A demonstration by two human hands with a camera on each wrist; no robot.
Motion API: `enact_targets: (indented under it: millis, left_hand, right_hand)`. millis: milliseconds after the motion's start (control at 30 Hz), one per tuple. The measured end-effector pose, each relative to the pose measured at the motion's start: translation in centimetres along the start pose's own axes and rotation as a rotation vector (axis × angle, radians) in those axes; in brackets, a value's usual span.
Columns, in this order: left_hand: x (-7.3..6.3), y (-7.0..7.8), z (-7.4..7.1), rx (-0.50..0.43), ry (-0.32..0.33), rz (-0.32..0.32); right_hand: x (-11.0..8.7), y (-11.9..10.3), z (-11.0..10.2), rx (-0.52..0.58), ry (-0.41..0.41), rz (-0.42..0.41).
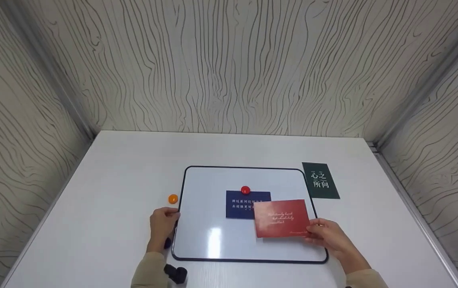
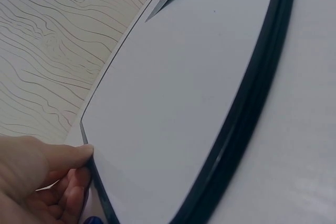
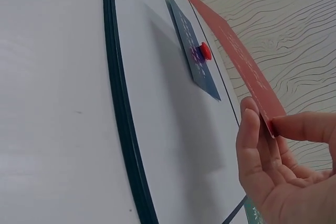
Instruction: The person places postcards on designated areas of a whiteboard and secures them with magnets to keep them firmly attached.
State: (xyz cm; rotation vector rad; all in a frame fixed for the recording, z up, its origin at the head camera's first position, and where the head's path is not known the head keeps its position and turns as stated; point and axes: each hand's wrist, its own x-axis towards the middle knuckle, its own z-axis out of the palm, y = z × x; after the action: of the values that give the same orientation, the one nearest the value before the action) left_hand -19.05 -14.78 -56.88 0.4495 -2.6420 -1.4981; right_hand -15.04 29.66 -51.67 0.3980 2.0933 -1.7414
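My right hand [image 1: 327,236] pinches a red card [image 1: 282,219] by its right edge, thumb on the printed face. The card hovers over the right part of a black-framed whiteboard [image 1: 209,180] and hides a corner of a dark blue card [image 1: 239,214]. A round red magnet [image 1: 245,190] sits on that blue card's top edge; the right wrist view shows the blue card slightly raised from the board. At the board's left edge, my left hand [image 1: 163,224] holds the frame, its thumb [image 2: 79,155] on top and fingers curled at the side.
An orange round magnet [image 1: 173,199] lies left of the board, above the left hand. A dark green card [image 1: 321,180] with white characters lies beyond the board's upper right side. Part of a blue round object [image 2: 93,220] shows below the left hand. Patterned walls [image 1: 229,68] enclose the white table.
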Motion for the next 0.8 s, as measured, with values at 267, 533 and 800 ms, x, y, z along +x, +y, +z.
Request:
enact_targets:
  millis: [267,533,800]
  left_hand:
    - [-0.1,0.0,0.0,-0.018,-0.010,-0.020]
    - [0.0,0.0,0.1,-0.012,-0.023,-0.041]
    - [0.1,-0.2,0.1,0.000,-0.021,-0.029]
  right_hand:
    - [-0.4,1.2,-1.2,0.013,-0.020,0.058]
    - [-0.6,2.3,-2.3,-0.007,0.019,0.135]
    - [-0.7,2.8,-2.9,-0.146,0.082,0.178]
